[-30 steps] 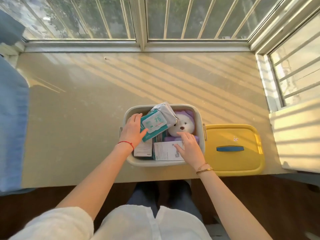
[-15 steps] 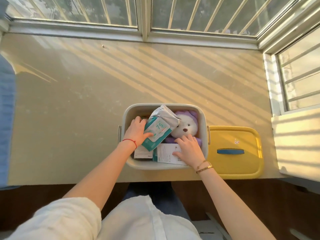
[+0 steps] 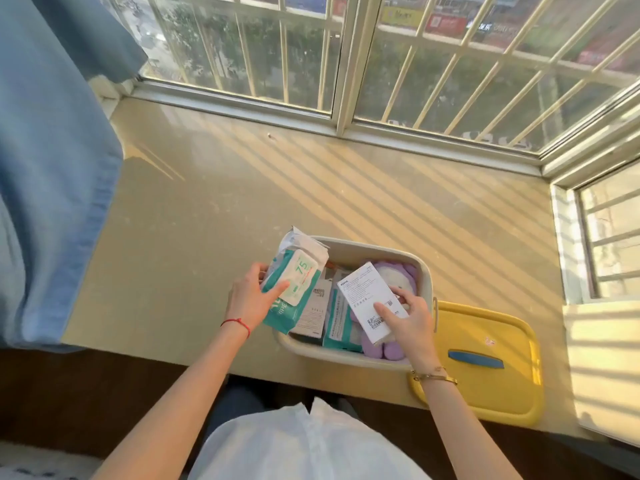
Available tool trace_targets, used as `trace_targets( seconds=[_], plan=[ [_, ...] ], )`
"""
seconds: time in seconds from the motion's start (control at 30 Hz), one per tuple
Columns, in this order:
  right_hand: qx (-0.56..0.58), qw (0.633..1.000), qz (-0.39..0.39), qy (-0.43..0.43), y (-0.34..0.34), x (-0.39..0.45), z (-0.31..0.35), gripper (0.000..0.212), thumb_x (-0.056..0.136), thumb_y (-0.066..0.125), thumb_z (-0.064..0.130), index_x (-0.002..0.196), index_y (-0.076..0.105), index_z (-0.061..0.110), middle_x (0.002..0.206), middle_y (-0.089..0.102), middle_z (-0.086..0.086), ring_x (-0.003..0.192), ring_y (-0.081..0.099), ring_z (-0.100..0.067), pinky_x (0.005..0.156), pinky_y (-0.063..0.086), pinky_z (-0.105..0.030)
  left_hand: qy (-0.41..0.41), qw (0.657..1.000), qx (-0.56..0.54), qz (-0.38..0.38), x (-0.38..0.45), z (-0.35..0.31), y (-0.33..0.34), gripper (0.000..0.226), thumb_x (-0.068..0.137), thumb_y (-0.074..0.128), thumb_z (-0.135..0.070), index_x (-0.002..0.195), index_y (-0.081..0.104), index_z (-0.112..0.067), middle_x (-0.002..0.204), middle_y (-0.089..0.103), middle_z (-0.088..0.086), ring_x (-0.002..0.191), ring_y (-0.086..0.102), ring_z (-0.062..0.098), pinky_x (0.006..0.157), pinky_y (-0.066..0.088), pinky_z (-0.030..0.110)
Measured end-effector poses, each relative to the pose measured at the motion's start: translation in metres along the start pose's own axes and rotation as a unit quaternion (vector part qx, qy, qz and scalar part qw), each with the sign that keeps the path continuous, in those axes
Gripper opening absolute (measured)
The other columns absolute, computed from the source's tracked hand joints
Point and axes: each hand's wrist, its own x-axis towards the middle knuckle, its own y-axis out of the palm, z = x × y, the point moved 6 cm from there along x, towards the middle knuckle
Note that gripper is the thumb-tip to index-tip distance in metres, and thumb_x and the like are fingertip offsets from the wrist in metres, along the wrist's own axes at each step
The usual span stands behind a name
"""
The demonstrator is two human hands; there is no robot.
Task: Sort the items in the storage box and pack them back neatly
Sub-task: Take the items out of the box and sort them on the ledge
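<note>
Hands lift items clear of storage box [image 3: 424,271] for sorting: left hand [image 3: 250,299] grips wipes pack [image 3: 294,278], right hand [image 3: 410,322] pinches white carton [image 3: 367,296].

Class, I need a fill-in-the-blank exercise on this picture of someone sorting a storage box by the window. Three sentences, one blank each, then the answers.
1. The left hand holds a green pack of wipes printed with the number ____.
2. The right hand holds a ____ box over the storage box.
3. The yellow lid beside the storage box has a ____ handle.

Answers: 75; white; blue
</note>
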Motion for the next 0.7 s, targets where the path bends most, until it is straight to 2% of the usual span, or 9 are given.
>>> trace_targets(
  seconds=[0.1,0.2,0.27,0.3,0.37,0.4,0.53,0.6,0.7],
  plan=[
    [0.076,0.997,0.004,0.018,0.036,0.005,0.031,0.051,0.068,0.076,0.051,0.112,0.061,0.031,0.108,0.062,0.002,0.095,0.064,-0.012,0.082,0.056,-0.040,0.000,0.997,-0.049,-0.063,0.006,0.011,-0.059,0.053,0.082,0.068,-0.044,0.128,0.051,-0.026,0.097,0.061,-0.010,0.083,0.062,0.010,0.062,0.047,0.022],
    [0.124,0.991,0.009,0.046,0.091,0.013,0.067,0.059,0.060,0.077,0.060,0.109,0.063,0.030,0.107,0.066,0.000,0.092,0.068,-0.014,0.082,0.056,-0.043,-0.010,0.991,-0.088,-0.100,0.025,0.038,-0.118,0.051,0.083,0.067,-0.042,0.130,0.052,-0.025,0.100,0.063,-0.008,0.086,0.063,0.012,0.068,0.050,0.027],
    [0.163,0.985,0.012,0.053,0.129,0.013,0.103,0.051,0.066,0.078,0.048,0.107,0.065,0.021,0.103,0.069,-0.003,0.089,0.069,-0.014,0.079,0.057,-0.037,-0.028,0.988,-0.104,-0.111,0.042,0.063,-0.155,0.051,0.084,0.066,-0.042,0.129,0.052,-0.024,0.102,0.065,-0.004,0.089,0.064,0.016,0.075,0.053,0.034],
    [0.184,0.981,0.011,0.060,0.150,0.014,0.120,0.046,0.071,0.078,0.040,0.108,0.063,0.016,0.102,0.069,-0.002,0.087,0.068,-0.013,0.075,0.056,-0.029,-0.036,0.987,-0.106,-0.115,0.052,0.078,-0.172,0.051,0.084,0.066,-0.041,0.130,0.052,-0.023,0.102,0.065,-0.003,0.090,0.063,0.017,0.076,0.052,0.034],
    [0.221,0.972,0.003,0.076,0.192,0.015,0.154,0.039,0.079,0.075,0.026,0.111,0.058,0.012,0.098,0.066,0.003,0.084,0.064,-0.007,0.064,0.050,-0.011,-0.046,0.986,-0.104,-0.119,0.072,0.105,-0.205,0.049,0.086,0.065,-0.039,0.129,0.052,-0.021,0.102,0.063,-0.002,0.089,0.061,0.017,0.071,0.048,0.030],
    [0.233,0.969,0.001,0.081,0.214,0.017,0.169,0.038,0.081,0.074,0.024,0.113,0.056,0.013,0.097,0.064,0.004,0.083,0.063,-0.005,0.060,0.047,-0.008,-0.049,0.986,-0.104,-0.119,0.083,0.118,-0.220,0.048,0.086,0.065,-0.038,0.128,0.052,-0.020,0.102,0.063,-0.002,0.088,0.061,0.016,0.069,0.046,0.028],
    [0.243,0.964,-0.014,0.103,0.300,0.031,0.211,0.039,0.081,0.074,0.024,0.112,0.053,0.012,0.094,0.063,0.002,0.077,0.062,-0.001,0.053,0.043,-0.004,-0.064,0.987,-0.109,-0.099,0.134,0.174,-0.261,0.046,0.086,0.065,-0.038,0.126,0.053,-0.020,0.103,0.065,-0.001,0.089,0.062,0.017,0.066,0.045,0.026],
    [0.235,0.965,-0.024,0.113,0.338,0.041,0.221,0.038,0.080,0.074,0.022,0.110,0.053,0.012,0.091,0.062,0.003,0.074,0.060,0.001,0.053,0.042,-0.004,-0.074,0.988,-0.107,-0.087,0.163,0.202,-0.272,0.045,0.085,0.065,-0.039,0.124,0.053,-0.022,0.104,0.065,-0.001,0.091,0.063,0.017,0.074,0.050,0.031],
    [0.227,0.965,-0.024,0.132,0.390,0.057,0.226,0.038,0.079,0.075,0.024,0.107,0.051,0.016,0.092,0.064,0.002,0.075,0.062,-0.001,0.058,0.047,-0.011,-0.083,0.989,-0.100,-0.074,0.203,0.238,-0.280,0.048,0.084,0.066,-0.042,0.125,0.053,-0.022,0.107,0.067,0.001,0.094,0.064,0.020,0.083,0.053,0.040]
  ],
)
